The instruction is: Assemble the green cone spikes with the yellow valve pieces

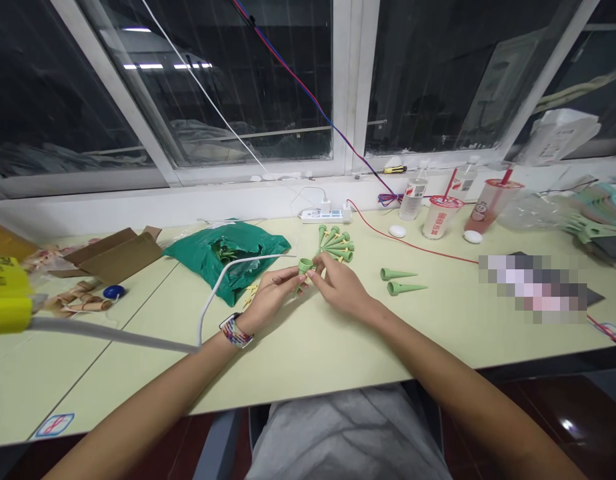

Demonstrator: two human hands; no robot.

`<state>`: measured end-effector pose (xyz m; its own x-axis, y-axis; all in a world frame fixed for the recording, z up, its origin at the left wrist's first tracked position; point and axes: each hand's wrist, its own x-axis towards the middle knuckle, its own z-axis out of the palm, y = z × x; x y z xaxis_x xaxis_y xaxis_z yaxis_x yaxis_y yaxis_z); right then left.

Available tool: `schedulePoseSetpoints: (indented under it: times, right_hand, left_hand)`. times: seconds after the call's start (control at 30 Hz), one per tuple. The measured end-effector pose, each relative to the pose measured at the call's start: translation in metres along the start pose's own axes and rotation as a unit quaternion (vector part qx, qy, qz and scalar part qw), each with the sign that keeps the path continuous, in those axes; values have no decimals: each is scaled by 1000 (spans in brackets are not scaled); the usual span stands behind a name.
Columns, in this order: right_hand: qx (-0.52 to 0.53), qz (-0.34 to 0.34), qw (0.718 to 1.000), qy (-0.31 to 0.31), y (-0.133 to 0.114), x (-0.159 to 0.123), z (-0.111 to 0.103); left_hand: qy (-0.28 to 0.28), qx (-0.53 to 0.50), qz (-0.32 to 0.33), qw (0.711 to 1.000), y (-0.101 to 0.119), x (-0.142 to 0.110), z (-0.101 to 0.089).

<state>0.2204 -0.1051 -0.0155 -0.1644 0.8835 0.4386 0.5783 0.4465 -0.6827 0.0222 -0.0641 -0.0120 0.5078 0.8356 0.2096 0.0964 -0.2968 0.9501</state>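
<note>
A green plastic cone-shaped spike (305,265) with an open cup end up is held in my left hand (274,297), which is closed around it. My right hand (338,283) pinches a small yellow plastic piece at the side of the spike; the fingers hide most of it. Just beyond my hands lies a fanned group of several green spikes (343,245) with yellow pieces in them. Two more spikes, one farther (398,274) and one nearer (407,288), lie to the right. Loose yellow pieces (250,293) lie beside my left hand, partly hidden.
A torn green bag (188,250) with green parts inside lies left, near a cardboard box (113,257) and a blue ball (114,291). A white cable (203,307) arches over my left forearm. A power strip (324,216), a water bottle (413,197) and drink cups (441,219) stand behind.
</note>
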Motion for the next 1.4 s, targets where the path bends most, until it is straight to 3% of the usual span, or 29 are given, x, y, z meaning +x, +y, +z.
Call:
schedulePoseSetpoints:
  times: [0.2,0.4,0.53,0.6,0.67,0.77,0.87,1.03,1.23,1.33,1.4]
  right_hand:
    - [56,-66,996,-7,4,-4,-6]
    - [53,-88,994,-23,2,-5,-4]
    - [-54,-139,989,9,4,-8,-1]
    - [-131,-153,979,26,5,-9,2]
    - [-197,-159,967,36,7,-9,5]
    - [-253,-163,953,39,10,-9,10]
    - [-277,-162,947,31,11,-9,14]
    - [-258,-153,954,27,11,-11,15]
    - [-192,-129,973,-11,6,-11,13]
    - [-180,-114,977,-23,3,-11,12]
    - [-186,-101,977,-32,2,-11,12]
  left_hand:
    - [-13,196,85,977,4,-2,-8]
    - [-23,203,129,970,-6,-1,-14]
    - [21,188,155,970,-8,0,-10]
    - [83,155,143,974,-5,1,-7]
    - [108,93,88,986,-1,1,-5]
    - [59,-8,-24,998,4,2,-2]
    - [27,-82,-70,994,4,3,0]
    - [23,-163,-86,983,-4,9,-4]
    - [25,-165,-56,984,-9,16,-14]
    - [27,-115,-43,992,-11,22,-18]
    - [64,-29,-30,997,-13,30,-22]
